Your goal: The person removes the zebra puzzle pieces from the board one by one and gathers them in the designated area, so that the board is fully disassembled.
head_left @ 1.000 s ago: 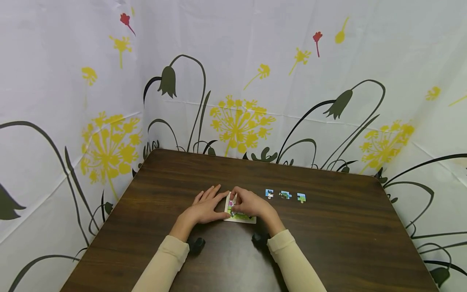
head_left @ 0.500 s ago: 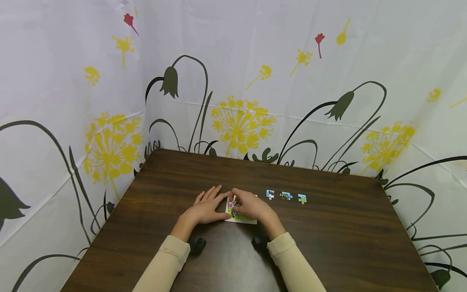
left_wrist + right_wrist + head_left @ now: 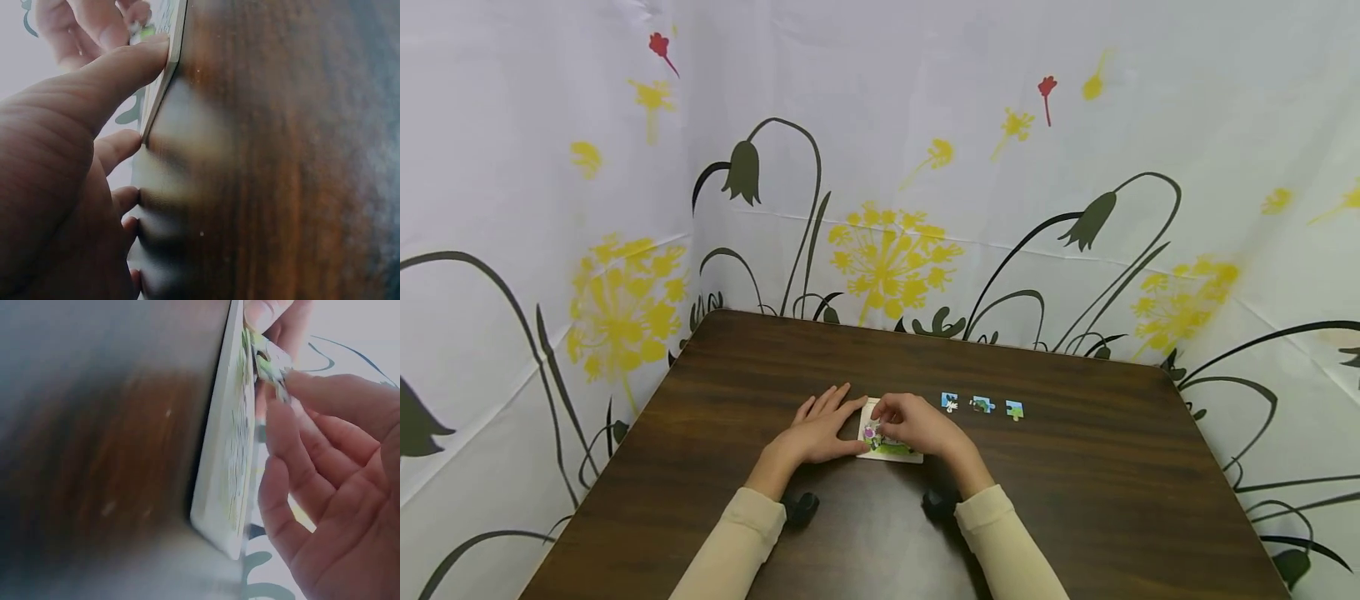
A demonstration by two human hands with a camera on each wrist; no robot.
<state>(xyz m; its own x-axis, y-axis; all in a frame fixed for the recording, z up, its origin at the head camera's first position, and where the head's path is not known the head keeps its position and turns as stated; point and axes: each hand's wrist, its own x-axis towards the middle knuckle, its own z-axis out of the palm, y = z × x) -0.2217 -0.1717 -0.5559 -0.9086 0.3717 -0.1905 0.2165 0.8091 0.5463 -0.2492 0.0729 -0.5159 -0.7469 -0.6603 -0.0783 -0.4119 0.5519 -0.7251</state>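
A small puzzle board point(image 3: 889, 457) with a pale frame and a green, white and purple picture lies flat on the table. My left hand point(image 3: 816, 435) rests at its left side with fingers spread. The left thumb touches the near-left corner, and the index fingertip is at the far-left corner. Over the board, my right hand point(image 3: 917, 423) pinches a puzzle piece point(image 3: 273, 367) between thumb and fingertips. In the right wrist view that piece is tilted, its lower part close to the board's picture. Fingers hide much of the board in the head view.
To the right of the board, loose puzzle pieces lie in a row: a left one point(image 3: 950, 402), a middle one point(image 3: 982, 405) and a right one point(image 3: 1015, 410). The dark wooden table point(image 3: 1097, 492) meets a flower-printed curtain point(image 3: 880, 108) at the back.
The right hand has shifted slightly to the right relative to the board, uncovering more of its upper left. The left hand stays in place. The head view has moved a little.
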